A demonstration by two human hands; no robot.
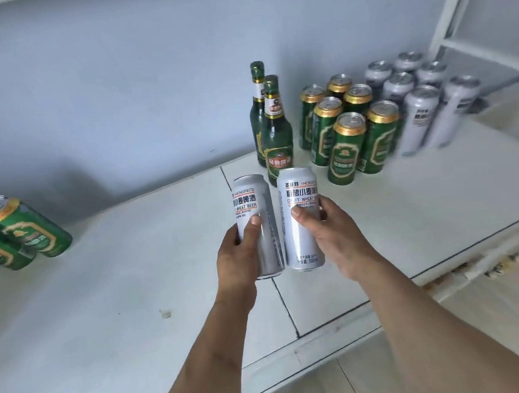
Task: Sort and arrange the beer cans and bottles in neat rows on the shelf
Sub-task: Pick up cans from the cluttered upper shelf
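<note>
**Two silver cans held above the white shelf**

The person's left hand point(242, 255) grips a tall silver aluminium wheat-beer can point(256, 225), fingers wrapped shut around its body with the thumb across the front. The right hand point(326, 237) grips a second silver wheat-beer can point(300, 217) the same way. Both cans are upright, just beside each other, and raised over the middle of the white panelled shelf point(133, 289).

Behind them stand two green glass beer bottles point(272, 131), one in front of the other. To their right, green cans with gold rims point(347, 142) stand in rows, and beside those a group of silver cans point(418, 106) reaches toward the white metal frame point(457, 15). At the shelf's left edge, several green cans point(25, 233) lie tilted on their sides, partly cut off by the picture's border.
</note>
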